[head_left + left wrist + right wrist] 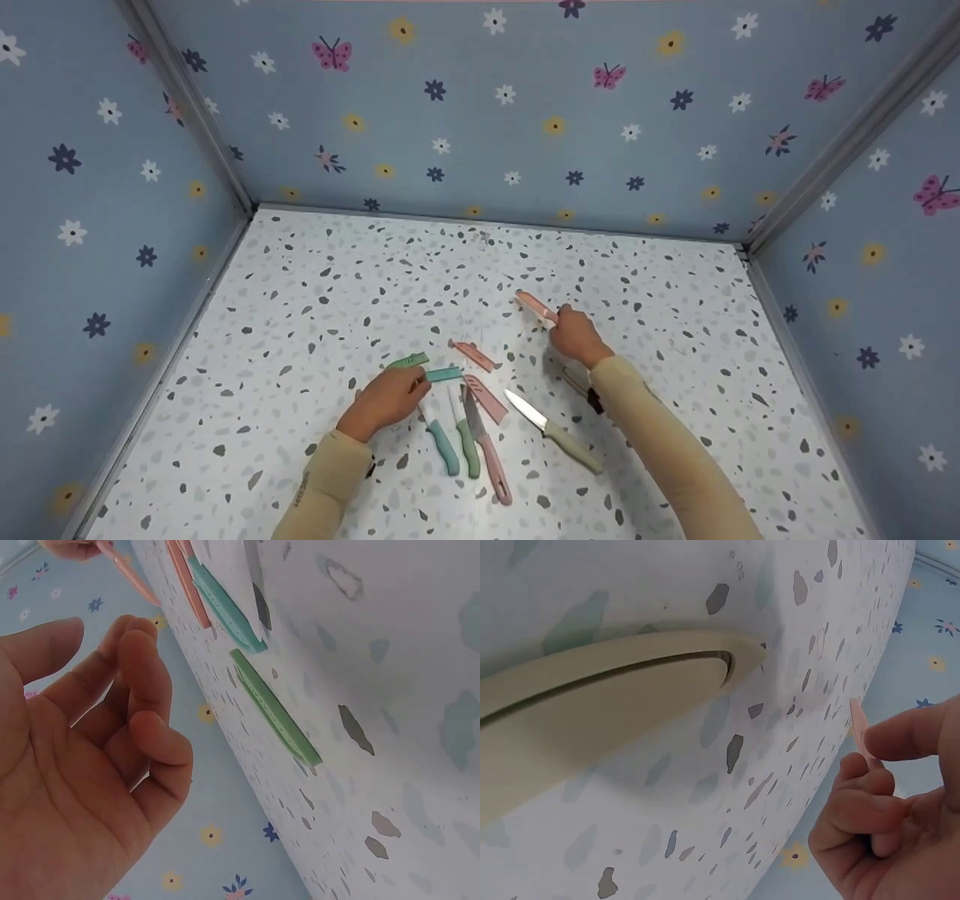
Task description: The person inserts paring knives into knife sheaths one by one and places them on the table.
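My right hand [577, 334] pinches a slim peach-coloured piece [534, 304] between thumb and fingers, above the table; whether it is a knife or a cover I cannot tell. My left hand [90, 742] has loosely bent fingers with nothing in them, over the green blade cover [277, 709] and the teal blade cover [225, 604]. A peach cover [474, 355] and a pink cover [486, 399] lie beside them. Closer to me lie the teal-handled knife [444, 450], green-handled knife [469, 450], pink-handled knife [493, 469] and khaki-handled knife [570, 446], blades bare.
A beige slotted piece [615, 705] lies under my right forearm, partly hidden in the head view. The speckled white tabletop [315, 300] is bounded by blue flowered panels [510, 150] at the back and both sides.
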A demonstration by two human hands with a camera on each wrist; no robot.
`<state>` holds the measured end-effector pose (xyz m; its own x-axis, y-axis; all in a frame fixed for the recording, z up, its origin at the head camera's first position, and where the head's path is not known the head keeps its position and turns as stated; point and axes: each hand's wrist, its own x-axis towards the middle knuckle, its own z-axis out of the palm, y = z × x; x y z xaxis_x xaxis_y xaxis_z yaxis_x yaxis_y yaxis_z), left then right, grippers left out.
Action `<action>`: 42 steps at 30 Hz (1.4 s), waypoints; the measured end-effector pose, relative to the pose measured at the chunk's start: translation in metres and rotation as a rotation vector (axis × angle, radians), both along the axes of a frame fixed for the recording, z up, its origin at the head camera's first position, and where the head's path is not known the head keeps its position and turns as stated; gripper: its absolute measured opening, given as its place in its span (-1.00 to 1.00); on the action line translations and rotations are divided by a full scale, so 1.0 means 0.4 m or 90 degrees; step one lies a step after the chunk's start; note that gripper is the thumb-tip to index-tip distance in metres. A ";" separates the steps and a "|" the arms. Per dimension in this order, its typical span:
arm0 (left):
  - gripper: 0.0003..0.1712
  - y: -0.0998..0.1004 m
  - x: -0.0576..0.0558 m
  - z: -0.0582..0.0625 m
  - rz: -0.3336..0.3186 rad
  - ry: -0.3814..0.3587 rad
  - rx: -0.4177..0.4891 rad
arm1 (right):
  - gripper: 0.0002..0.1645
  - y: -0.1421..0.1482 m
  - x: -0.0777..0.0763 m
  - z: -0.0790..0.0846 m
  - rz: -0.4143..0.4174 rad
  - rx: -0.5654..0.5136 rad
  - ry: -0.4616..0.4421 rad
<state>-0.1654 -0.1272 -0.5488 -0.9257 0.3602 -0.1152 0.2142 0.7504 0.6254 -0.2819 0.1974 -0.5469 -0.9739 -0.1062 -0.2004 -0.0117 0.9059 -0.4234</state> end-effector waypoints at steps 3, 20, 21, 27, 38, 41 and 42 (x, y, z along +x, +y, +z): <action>-0.79 0.000 0.004 0.000 -0.003 -0.006 0.000 | -0.67 -0.006 -0.010 -0.007 0.000 0.003 0.000; -0.80 -0.002 0.009 -0.001 -0.011 -0.024 -0.018 | -0.55 -0.069 -0.045 -0.022 -0.069 0.031 -0.036; -0.80 -0.001 0.008 -0.001 -0.011 -0.024 -0.021 | -0.54 -0.073 -0.048 -0.025 -0.075 0.029 -0.045; -0.80 0.001 0.005 -0.003 -0.007 -0.022 -0.038 | -0.56 -0.092 -0.062 -0.046 -0.069 0.019 -0.045; -0.81 0.003 0.004 -0.009 -0.009 -0.016 -0.043 | -0.40 -0.131 -0.067 -0.065 -0.061 0.030 -0.064; -0.79 0.002 0.005 -0.012 -0.009 -0.023 -0.044 | -0.38 -0.137 -0.067 -0.066 -0.053 0.018 -0.066; -0.79 0.002 0.005 -0.013 -0.007 -0.025 -0.042 | -0.37 -0.138 -0.068 -0.067 -0.051 0.014 -0.064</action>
